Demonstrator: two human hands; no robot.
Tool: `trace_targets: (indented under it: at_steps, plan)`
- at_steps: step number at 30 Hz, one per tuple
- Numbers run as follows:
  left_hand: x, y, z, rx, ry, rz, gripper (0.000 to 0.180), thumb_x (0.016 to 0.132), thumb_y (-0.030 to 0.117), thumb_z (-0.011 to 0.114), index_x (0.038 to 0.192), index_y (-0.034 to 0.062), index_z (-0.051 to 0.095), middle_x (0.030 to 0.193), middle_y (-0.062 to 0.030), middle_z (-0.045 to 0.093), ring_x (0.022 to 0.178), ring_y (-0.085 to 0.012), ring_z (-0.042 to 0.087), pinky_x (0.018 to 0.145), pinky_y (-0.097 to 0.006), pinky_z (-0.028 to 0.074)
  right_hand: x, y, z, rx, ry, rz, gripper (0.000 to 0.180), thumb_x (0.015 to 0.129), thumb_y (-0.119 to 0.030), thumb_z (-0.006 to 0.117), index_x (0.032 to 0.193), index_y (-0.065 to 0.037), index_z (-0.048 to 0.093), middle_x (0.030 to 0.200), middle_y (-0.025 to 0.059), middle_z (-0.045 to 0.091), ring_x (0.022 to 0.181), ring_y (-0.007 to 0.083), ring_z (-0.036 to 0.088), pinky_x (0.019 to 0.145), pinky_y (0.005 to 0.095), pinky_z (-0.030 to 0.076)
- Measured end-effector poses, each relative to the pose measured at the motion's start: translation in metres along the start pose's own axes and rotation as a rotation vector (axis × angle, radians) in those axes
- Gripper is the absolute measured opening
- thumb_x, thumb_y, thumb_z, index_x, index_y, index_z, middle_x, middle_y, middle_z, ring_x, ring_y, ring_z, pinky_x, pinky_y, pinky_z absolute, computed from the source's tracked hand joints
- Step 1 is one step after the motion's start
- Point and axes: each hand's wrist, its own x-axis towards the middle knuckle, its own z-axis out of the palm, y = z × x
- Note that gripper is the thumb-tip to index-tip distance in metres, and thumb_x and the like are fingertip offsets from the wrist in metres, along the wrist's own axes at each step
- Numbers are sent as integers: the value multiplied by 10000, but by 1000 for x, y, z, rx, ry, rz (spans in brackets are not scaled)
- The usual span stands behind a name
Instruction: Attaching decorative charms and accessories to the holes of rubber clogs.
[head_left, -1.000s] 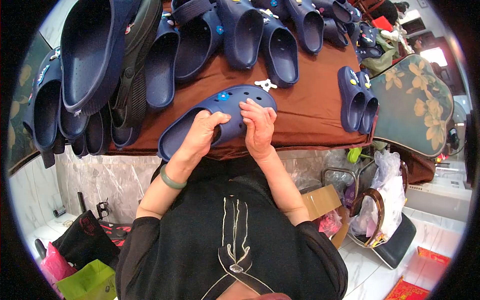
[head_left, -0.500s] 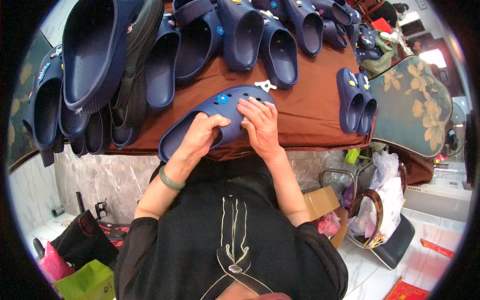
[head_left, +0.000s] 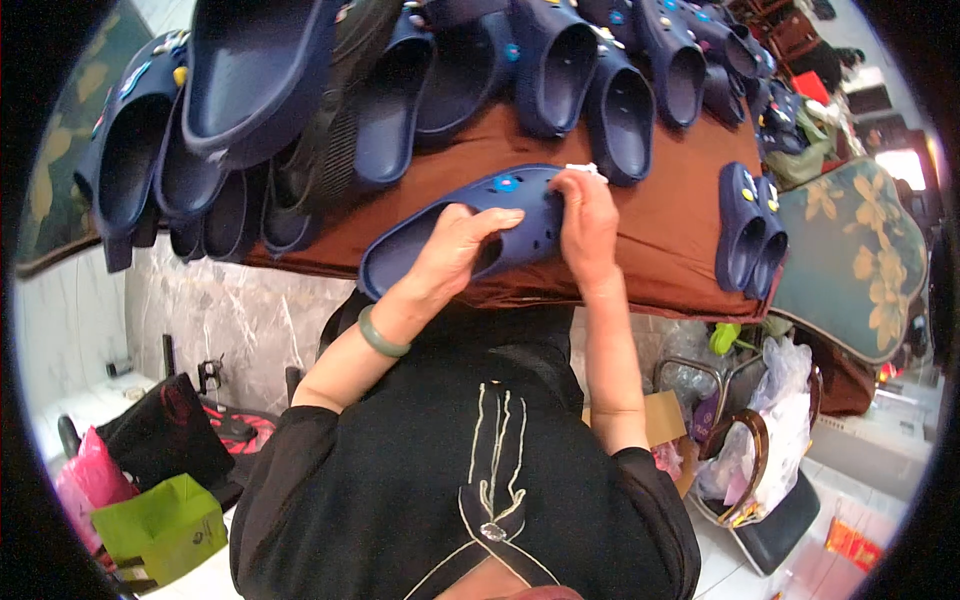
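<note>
A navy blue clog (head_left: 540, 210) with round holes and a blue flower charm (head_left: 506, 184) lies tilted at the table's front edge, its toe to the right. My left hand (head_left: 452, 245) grips its upper, thumb on top and fingers tucked into the opening. At the toe, my right hand (head_left: 588, 220) has its fingers bent together on a white shoe charm (head_left: 590, 172). The fingers partly cover that charm, so its shape is hard to make out.
Several navy clogs (head_left: 555, 75) with charms crowd the back and left of the brown-covered table (head_left: 670, 235). A smaller pair (head_left: 742, 235) stands at its right edge. A flowered chair back (head_left: 850, 250) stands to the right, with a plastic bag (head_left: 775, 410) below it.
My right hand has left the holes on the clog's upper and moved to the white charm beyond the toe. My left hand keeps its hold. The whole view has shifted.
</note>
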Motion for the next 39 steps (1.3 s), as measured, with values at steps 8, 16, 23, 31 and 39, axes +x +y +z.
trace_targets:
  at_steps: [8,16,23,31,39]
  plan:
    - [-1,-6,-15,-28,33,40,407,693,-24,655,1094,-24,584,1015,-67,638,917,-166,619,859,-309,495,52,-22,-6,29,-605,-153,274,836,-280,646,1045,-104,640,861,108,549,844,293,532,733,381,392]
    - [8,-13,-26,-151,50,-2,346,695,-77,626,1035,-19,602,968,-90,656,903,-195,636,872,-330,493,54,-16,22,-90,-600,-300,215,888,-262,551,809,-74,616,806,132,603,817,327,588,713,448,462]
    - [10,-11,-22,-173,54,-35,259,707,-69,636,964,-50,622,956,-110,664,881,-207,641,860,-334,493,53,-13,38,-246,-466,-109,318,922,-314,502,769,-41,562,723,191,630,688,406,613,629,512,464]
    - [10,-17,-36,-135,125,-73,198,723,-38,649,914,-88,635,918,-143,676,833,-229,652,851,-359,495,47,4,-5,489,13,499,344,1010,-273,378,976,-15,603,765,17,535,691,107,466,630,259,404]
    - [4,-23,-36,-131,90,-40,191,779,15,617,938,-88,638,962,-144,672,893,-225,642,896,-372,472,-13,76,-23,-63,117,274,216,961,-188,488,1001,13,557,960,187,557,915,322,540,810,408,419]
